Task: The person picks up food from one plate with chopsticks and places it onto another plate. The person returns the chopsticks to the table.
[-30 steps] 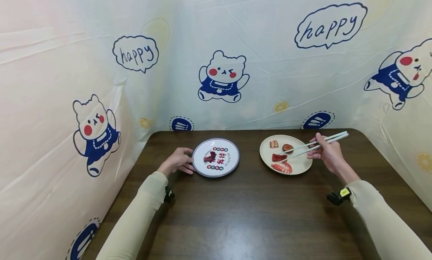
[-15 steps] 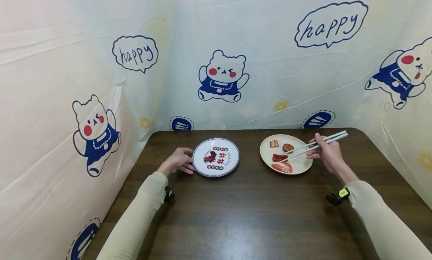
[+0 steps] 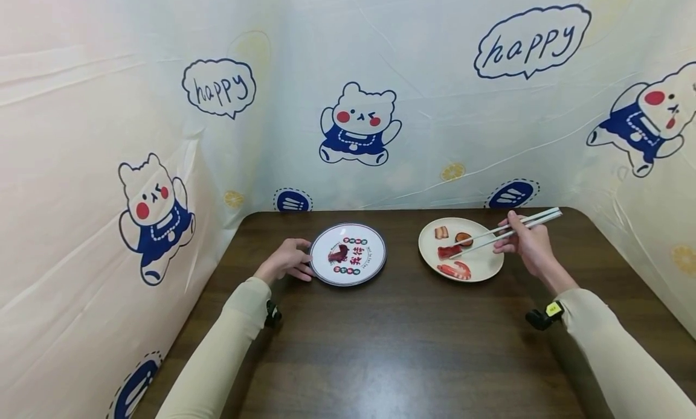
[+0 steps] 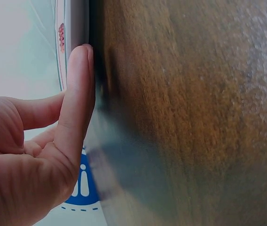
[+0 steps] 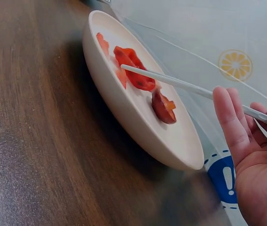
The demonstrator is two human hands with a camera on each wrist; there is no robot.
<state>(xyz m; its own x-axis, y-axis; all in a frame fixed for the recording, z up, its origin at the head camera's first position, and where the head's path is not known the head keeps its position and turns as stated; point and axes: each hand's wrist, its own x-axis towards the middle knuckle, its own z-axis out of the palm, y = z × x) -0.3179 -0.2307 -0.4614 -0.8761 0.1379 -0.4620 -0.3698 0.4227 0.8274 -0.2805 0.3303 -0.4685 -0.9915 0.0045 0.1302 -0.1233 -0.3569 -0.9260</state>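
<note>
It looks like a screened booth, though whether in a home or lab cannot be told. Cartoon-printed sheeting (image 3: 429, 99) hangs from nine through twelve to three o'clock in the head view, around a wood-grain surface (image 3: 413, 334) toward six. A plate (image 3: 484, 267) of food-like pieces (image 3: 454, 270) at four o'clock and dark devices (image 3: 540, 319) at the cuffs (image 3: 579, 305) suggest a staged dining set.

I've got a dark wood table (image 3: 413, 340), far corners rounded, glare (image 3: 383, 392) low in head view. Pale cloth (image 3: 429, 38) behind it and along both sides (creased on my feed), printed with bears (image 3: 356, 140), "happy" bubbles (image 3: 219, 88), fruit slices (image 3: 453, 172), blue badges (image 3: 293, 200).
</note>
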